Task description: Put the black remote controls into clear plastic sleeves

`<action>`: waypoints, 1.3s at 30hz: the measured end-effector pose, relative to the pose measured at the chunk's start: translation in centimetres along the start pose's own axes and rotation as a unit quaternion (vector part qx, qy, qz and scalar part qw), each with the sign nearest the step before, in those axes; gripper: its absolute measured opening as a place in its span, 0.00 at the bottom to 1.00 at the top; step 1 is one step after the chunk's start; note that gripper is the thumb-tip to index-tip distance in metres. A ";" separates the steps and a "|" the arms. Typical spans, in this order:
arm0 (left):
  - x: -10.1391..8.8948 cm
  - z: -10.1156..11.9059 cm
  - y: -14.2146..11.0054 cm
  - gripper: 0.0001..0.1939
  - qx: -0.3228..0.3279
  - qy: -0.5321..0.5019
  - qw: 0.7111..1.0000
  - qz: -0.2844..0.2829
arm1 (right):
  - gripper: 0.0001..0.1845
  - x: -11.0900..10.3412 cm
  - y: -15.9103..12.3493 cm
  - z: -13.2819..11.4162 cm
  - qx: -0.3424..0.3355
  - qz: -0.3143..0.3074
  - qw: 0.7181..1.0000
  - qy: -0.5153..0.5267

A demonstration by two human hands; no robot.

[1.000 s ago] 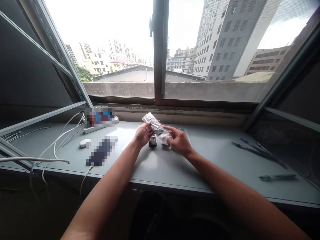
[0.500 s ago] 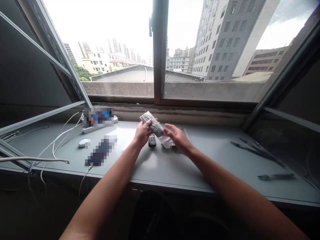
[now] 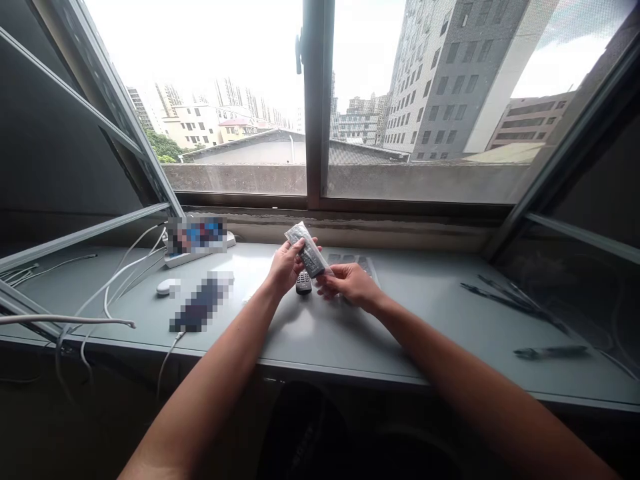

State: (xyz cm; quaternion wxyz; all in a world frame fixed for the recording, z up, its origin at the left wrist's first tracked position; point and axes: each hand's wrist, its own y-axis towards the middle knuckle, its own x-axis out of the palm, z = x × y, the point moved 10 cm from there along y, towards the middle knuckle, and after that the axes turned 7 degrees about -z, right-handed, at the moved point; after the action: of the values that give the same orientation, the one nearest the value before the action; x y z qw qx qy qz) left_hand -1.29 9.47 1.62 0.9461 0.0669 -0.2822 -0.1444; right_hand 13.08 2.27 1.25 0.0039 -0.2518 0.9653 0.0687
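Plastic-wrapped item point(image 3: 313, 261) sat between both hands above the worktop point(image 3: 320, 340), long axis far-left to near-right — left hand point(image 3: 284, 268) had fingers closed round its far half, right hand point(image 3: 356, 285) had fingers pinched on its near end, both touching.

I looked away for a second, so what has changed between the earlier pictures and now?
The right hand, its fingers spread a moment ago, has closed on the lower end of the wrapped package. The wrapper's loose end no longer hangs below. The left hand still holds the upper part, and the black remote stays put.
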 end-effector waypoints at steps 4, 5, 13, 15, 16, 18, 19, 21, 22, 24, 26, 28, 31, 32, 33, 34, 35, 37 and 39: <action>0.3 -0.4 -0.2 0.19 -0.024 0.001 1.000 -0.012 | 0.24 0.0 -0.1 -0.7 -0.027 0.002 0.997 -0.067; 0.3 -0.6 -0.2 0.18 -0.036 0.001 0.999 -0.016 | 0.23 0.0 -0.2 -0.9 -0.037 0.004 0.996 -0.084; 1.0 -2.4 -0.4 0.17 -0.110 -0.007 0.993 -0.051 | 0.10 0.6 -1.4 -4.7 -0.209 0.039 0.953 -0.216; 1.4 -2.4 -0.5 0.19 -0.107 -0.015 0.992 -0.071 | 0.08 0.4 -1.4 -4.9 -0.219 0.047 0.951 -0.213; 1.7 -2.3 -0.6 0.19 -0.103 -0.018 0.991 -0.084 | 0.08 0.2 -1.4 -4.8 -0.218 0.053 0.951 -0.214; 2.4 -2.1 -1.0 0.20 -0.102 -0.016 0.988 -0.115 | 0.07 -0.3 -1.3 -4.5 -0.215 0.068 0.948 -0.226; 2.8 -2.0 -1.2 0.21 -0.105 -0.014 0.986 -0.132 | 0.06 -0.6 -1.3 -4.5 -0.217 0.079 0.943 -0.239; 3.6 -2.0 -1.6 0.23 -0.111 -0.010 0.980 -0.164 | 0.06 -1.2 -1.5 -4.6 -0.230 0.109 0.928 -0.272; 3.9 -2.0 -1.8 0.24 -0.112 -0.008 0.978 -0.177 | 0.06 -1.4 -1.7 -4.8 -0.240 0.123 0.919 -0.289; 4.4 -2.0 -2.0 0.25 -0.113 -0.004 0.974 -0.197 | 0.06 -1.6 -1.9 -5.1 -0.257 0.144 0.902 -0.317; 4.7 -2.1 -2.1 0.25 -0.116 0.000 0.970 -0.212 | 0.06 -1.6 -2.1 -5.4 -0.266 0.155 0.890 -0.337; 4.8 -2.3 -2.2 0.25 -0.123 0.000 0.967 -0.223 | 0.07 -1.5 -2.3 -5.5 -0.271 0.164 0.881 -0.351; 4.8 -2.5 -2.3 0.26 -0.133 -0.002 0.963 -0.233 | 0.10 -1.7 -2.3 -5.4 -0.271 0.176 0.875 -0.360; 4.8 -2.5 -2.3 0.26 -0.136 -0.001 0.962 -0.235 | 0.11 -1.8 -2.3 -5.3 -0.265 0.179 0.876 -0.361; 4.8 -2.6 -2.4 0.27 -0.140 0.000 0.962 -0.236 | 0.11 -2.0 -2.2 -5.1 -0.256 0.182 0.878 -0.362; 4.8 -2.6 -2.5 0.27 -0.143 0.002 0.961 -0.238 | 0.11 -2.2 -2.1 -5.0 -0.248 0.185 0.879 -0.364; 4.8 -2.7 -2.5 0.27 -0.147 0.004 0.960 -0.239 | 0.10 -2.4 -2.0 -4.9 -0.241 0.186 0.880 -0.366; 4.8 -2.7 -2.6 0.28 -0.151 0.010 0.959 -0.241 | 0.09 -2.5 -1.9 -4.8 -0.236 0.184 0.880 -0.370; 4.8 -2.8 -2.6 0.28 -0.154 0.019 0.958 -0.242 | 0.08 -2.4 -1.9 -4.8 -0.238 0.174 0.880 -0.372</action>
State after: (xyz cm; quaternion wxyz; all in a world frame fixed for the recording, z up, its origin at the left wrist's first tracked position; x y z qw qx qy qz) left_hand 3.42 5.62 1.23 0.8867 -0.0105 -0.2144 -0.4095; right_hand 16.24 1.19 5.91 0.2907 -0.0287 0.8756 0.3848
